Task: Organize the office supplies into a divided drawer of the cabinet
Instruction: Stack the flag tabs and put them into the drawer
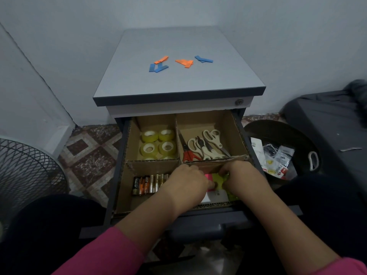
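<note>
Head view, open cabinet drawer (241, 133) with cardboard dividers, left hand (187, 180) and right hand (241, 178) in front-right compartment, fingers curled onto pink and yellow sticky notes (217, 180) lying between them, tape rolls (158, 144), scissors (205, 145), batteries (148, 184) in other compartments.

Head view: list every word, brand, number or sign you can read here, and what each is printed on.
"ACTOLL" or similar, uncertain: black cylindrical battery at the left end of the row in the cardboard-divided drawer.
"STA...", partly legible: white and red packet in the dark round bin.
Too blurred: other batteries' labels, white card under the hands, other bin wrappers.
</note>
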Available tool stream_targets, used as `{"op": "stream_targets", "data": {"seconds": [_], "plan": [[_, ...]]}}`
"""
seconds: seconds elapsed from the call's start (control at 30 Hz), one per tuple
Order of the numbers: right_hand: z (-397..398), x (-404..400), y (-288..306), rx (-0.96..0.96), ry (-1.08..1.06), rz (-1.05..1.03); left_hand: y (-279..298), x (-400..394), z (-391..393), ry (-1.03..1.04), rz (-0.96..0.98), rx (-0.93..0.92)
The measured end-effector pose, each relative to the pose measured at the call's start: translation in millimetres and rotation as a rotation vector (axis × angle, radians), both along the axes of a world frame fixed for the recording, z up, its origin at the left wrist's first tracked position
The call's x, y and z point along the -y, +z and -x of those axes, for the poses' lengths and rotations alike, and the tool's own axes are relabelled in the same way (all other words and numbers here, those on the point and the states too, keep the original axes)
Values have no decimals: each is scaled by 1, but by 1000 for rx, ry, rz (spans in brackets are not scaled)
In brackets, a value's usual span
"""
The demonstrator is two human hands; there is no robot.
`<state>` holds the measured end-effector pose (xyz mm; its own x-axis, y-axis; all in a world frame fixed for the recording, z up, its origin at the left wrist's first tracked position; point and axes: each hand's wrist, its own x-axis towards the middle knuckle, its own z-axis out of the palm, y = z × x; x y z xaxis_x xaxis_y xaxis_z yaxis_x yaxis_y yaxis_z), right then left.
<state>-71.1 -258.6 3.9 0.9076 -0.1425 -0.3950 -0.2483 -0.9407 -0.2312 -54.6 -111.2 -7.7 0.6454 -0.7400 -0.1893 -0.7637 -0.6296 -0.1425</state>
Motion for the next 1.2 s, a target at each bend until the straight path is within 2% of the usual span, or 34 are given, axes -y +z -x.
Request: {"op": "stream_targets", "data": {"seconds": [0.17, 0.3, 0.4, 0.43, 0.5, 0.57, 0.7, 0.77, 0.83, 0.97, 1.2], "plan": [[-2, -2, -1, -37, 6, -4, 3, 1, -1, 3, -45, -12], [-3, 1, -1, 30, 9, -12, 5, 0, 0, 6, -39, -23], [-5, 1, 5, -114, 40, -12, 5, 0, 0, -3, -47, -23], [-4, 1, 7, -91, 25, -5, 6, 0, 1, -5, -53, -27], [1, 4, 5, 75, -23, 34, 7, -1, -1, -9, -26, -46], [7, 4, 2, 145, -20, 100, 11, -6, -2, 13, 170, -134], [7, 0, 2, 97, -5, 140, 28, -24, -9, 304, 848, -471], [7, -2, 0, 90, 0, 138, 29, -30, -17, 474, 1152, -524], [6, -2, -3, 84, -3, 133, 28, -33, -23, 608, 1350, -540], [5, -1, -4, 72, -10, 135, 26, -34, -29, 760, 1512, -579], [-2, -2, -9, 84, -1, 106, 27, -32, -28, 772, 1525, -623]]}}
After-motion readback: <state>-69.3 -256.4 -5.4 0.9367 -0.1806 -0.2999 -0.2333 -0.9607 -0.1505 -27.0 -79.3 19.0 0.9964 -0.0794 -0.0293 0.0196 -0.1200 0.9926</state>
